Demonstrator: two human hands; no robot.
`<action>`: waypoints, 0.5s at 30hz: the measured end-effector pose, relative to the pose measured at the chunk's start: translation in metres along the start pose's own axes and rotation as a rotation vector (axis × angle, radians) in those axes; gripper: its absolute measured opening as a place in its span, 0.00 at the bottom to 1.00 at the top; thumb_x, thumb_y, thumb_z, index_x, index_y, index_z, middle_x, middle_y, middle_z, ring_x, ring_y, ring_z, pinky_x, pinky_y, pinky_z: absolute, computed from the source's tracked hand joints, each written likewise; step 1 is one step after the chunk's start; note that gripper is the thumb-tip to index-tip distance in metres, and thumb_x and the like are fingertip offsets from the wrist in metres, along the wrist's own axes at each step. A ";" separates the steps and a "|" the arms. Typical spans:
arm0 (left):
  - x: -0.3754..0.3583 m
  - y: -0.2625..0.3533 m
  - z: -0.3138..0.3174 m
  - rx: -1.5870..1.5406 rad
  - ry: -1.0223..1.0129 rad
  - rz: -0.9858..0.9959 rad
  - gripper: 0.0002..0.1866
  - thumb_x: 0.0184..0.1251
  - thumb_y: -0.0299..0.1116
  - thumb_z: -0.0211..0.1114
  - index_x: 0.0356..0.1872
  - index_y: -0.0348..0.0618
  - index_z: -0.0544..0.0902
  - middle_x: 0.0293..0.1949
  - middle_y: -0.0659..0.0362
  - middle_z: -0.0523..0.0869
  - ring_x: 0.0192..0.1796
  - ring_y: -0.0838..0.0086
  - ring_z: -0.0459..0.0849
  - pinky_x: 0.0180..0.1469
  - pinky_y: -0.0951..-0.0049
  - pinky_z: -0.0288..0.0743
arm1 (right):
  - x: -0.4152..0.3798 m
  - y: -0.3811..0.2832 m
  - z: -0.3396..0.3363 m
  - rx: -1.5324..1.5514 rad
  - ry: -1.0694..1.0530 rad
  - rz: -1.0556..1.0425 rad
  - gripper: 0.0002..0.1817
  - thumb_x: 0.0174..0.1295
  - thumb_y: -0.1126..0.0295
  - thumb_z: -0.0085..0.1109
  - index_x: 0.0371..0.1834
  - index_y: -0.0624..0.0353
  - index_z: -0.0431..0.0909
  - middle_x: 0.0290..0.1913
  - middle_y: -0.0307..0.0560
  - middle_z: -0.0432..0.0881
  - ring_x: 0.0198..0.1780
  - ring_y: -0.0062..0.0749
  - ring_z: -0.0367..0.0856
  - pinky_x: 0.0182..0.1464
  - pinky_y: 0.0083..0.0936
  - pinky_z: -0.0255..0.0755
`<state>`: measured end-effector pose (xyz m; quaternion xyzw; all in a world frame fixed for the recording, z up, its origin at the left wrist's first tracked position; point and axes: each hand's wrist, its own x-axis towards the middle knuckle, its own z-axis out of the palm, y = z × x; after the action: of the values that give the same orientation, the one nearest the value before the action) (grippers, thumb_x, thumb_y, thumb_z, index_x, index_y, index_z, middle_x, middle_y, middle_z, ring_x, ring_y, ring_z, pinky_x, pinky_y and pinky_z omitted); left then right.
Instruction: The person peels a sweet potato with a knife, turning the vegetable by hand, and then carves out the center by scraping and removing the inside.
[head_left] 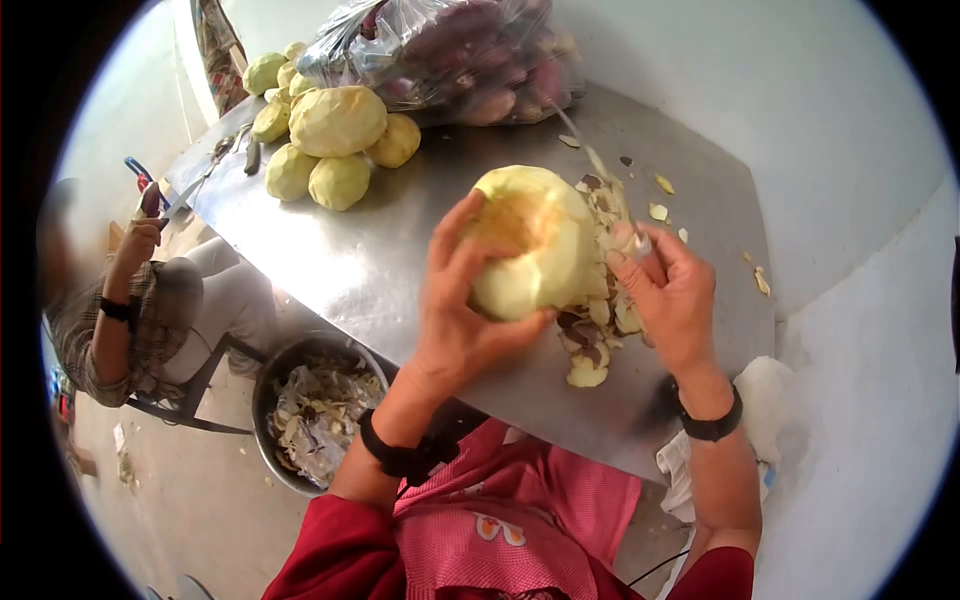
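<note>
My left hand grips a large, round, peeled pale-yellow vegetable above the metal table. A hollow with a yellow-orange tint shows in its upper face. Just to the right, my right hand is closed round the handle of a knife. Its thin blade, smeared by motion, points up and away beside the vegetable. Under both, pale and brown peelings lie in a heap; smaller scraps are scattered farther right.
Several peeled vegetables are piled at the table's far left, beside a clear plastic bag of purplish produce. A metal basin of peelings stands on the floor. At left, a seated person holds a knife and a dark item.
</note>
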<state>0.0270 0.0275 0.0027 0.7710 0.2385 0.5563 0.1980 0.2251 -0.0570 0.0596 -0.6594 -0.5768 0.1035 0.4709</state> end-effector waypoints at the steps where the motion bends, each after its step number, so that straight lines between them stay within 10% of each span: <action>1: 0.001 -0.002 -0.004 -0.077 0.017 -0.098 0.28 0.37 0.34 0.81 0.44 0.42 0.81 0.69 0.43 0.69 0.71 0.51 0.69 0.69 0.55 0.65 | 0.003 0.009 0.001 0.005 0.002 -0.003 0.22 0.60 0.67 0.71 0.56 0.62 0.79 0.20 0.31 0.65 0.26 0.13 0.61 0.32 0.13 0.64; 4: 0.000 -0.020 -0.005 -0.180 0.120 -0.211 0.29 0.37 0.35 0.81 0.45 0.41 0.81 0.68 0.43 0.70 0.70 0.54 0.69 0.69 0.58 0.66 | 0.008 0.026 0.005 0.161 0.011 -0.057 0.30 0.62 0.64 0.70 0.66 0.61 0.72 0.37 0.41 0.83 0.38 0.18 0.78 0.46 0.16 0.73; 8: 0.002 -0.010 -0.024 0.023 0.046 -0.120 0.29 0.37 0.32 0.81 0.46 0.43 0.82 0.70 0.46 0.68 0.71 0.54 0.69 0.68 0.57 0.69 | 0.005 0.018 0.004 0.136 -0.047 0.105 0.28 0.63 0.63 0.69 0.64 0.61 0.74 0.37 0.40 0.83 0.38 0.18 0.78 0.47 0.16 0.74; 15: 0.008 -0.001 -0.021 0.350 -0.093 0.089 0.30 0.37 0.38 0.83 0.47 0.47 0.82 0.73 0.45 0.63 0.73 0.49 0.64 0.68 0.52 0.68 | 0.002 0.011 0.004 0.149 -0.118 0.121 0.17 0.70 0.59 0.61 0.43 0.66 0.81 0.22 0.29 0.64 0.27 0.12 0.60 0.27 0.17 0.58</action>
<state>0.0088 0.0343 0.0148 0.8283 0.2877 0.4784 0.0467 0.2302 -0.0524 0.0503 -0.6490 -0.5532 0.2130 0.4769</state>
